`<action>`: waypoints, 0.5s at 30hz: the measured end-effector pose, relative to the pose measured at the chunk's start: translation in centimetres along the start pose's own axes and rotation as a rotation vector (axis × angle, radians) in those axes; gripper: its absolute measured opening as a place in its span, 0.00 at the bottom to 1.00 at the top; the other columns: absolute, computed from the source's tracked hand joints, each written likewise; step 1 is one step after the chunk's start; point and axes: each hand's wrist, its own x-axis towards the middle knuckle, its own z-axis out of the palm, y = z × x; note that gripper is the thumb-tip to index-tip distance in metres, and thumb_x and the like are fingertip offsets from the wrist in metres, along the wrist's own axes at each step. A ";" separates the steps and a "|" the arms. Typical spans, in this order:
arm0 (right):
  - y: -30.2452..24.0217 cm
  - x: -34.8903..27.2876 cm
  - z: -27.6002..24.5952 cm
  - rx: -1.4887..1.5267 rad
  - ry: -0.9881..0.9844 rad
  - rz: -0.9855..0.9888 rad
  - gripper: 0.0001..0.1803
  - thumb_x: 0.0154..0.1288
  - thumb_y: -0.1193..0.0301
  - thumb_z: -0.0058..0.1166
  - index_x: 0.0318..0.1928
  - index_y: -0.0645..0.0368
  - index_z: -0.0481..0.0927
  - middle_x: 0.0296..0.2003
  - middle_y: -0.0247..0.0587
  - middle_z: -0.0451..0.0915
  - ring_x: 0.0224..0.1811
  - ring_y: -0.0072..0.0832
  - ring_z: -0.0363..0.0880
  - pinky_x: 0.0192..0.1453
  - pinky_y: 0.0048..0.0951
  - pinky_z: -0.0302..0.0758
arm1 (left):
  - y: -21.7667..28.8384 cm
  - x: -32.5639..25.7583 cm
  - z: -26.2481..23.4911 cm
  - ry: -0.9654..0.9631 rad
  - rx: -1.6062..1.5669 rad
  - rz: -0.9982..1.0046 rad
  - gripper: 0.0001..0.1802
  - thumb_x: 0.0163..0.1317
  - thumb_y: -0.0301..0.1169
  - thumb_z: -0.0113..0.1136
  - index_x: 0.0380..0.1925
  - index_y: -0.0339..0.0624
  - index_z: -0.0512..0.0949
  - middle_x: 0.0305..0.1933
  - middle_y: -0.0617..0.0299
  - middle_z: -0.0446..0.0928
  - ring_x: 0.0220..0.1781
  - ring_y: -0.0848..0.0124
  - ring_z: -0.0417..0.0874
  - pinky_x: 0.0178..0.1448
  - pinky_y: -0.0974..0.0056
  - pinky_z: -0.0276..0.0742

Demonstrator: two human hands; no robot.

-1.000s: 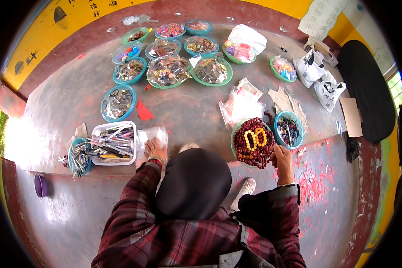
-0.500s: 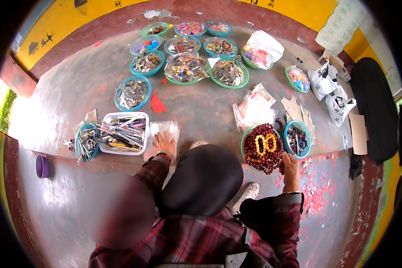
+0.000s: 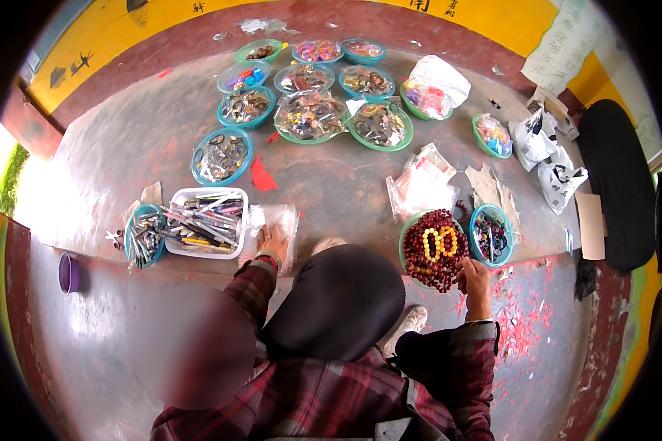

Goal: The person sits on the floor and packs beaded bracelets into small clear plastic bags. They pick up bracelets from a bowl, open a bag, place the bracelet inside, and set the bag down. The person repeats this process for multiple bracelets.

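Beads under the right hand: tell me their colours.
Dark red beads, with yellow strands on top; head view.

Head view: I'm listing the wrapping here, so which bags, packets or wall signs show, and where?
Clear plastic packet: flat on the floor under the left hand, beside the white pen tray.
Clear plastic bags: crumpled pile behind the bowl of red beads, which the right hand touches.
White plastic bags: bunched at far right.
Pale paper sheet: hanging on the yellow wall, top right.
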 end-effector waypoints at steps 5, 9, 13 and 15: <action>0.1 0.2 0.0 0.006 -0.003 0.011 0.16 0.65 0.62 0.46 0.30 0.62 0.76 0.14 0.31 0.71 0.11 0.15 0.62 0.13 0.17 0.53 | -3.2 -1.6 0.8 0.417 -0.135 0.011 0.15 0.57 0.37 0.52 0.39 0.38 0.76 0.47 0.50 0.74 0.54 0.52 0.71 0.57 0.53 0.65; 0.3 0.1 -0.2 0.029 -0.012 -0.011 0.15 0.66 0.63 0.46 0.29 0.61 0.76 0.14 0.31 0.71 0.11 0.14 0.62 0.13 0.17 0.53 | -5.7 -5.9 -0.1 0.552 -0.242 -0.185 0.09 0.55 0.35 0.54 0.33 0.43 0.75 0.38 0.53 0.74 0.47 0.53 0.72 0.51 0.52 0.67; 0.3 0.0 0.0 -0.003 -0.026 -0.009 0.14 0.65 0.62 0.46 0.30 0.59 0.76 0.15 0.30 0.70 0.12 0.13 0.60 0.15 0.16 0.53 | -7.2 -6.2 -2.3 0.632 -0.479 -0.538 0.14 0.51 0.35 0.61 0.35 0.39 0.75 0.37 0.54 0.76 0.44 0.59 0.76 0.50 0.57 0.70; -0.2 -0.1 0.5 -0.008 -0.040 -0.015 0.14 0.65 0.61 0.47 0.30 0.59 0.76 0.15 0.29 0.70 0.12 0.13 0.60 0.15 0.16 0.53 | -10.5 -4.6 -1.4 0.600 -0.792 -0.580 0.18 0.49 0.35 0.64 0.37 0.35 0.75 0.38 0.55 0.77 0.42 0.64 0.77 0.49 0.61 0.71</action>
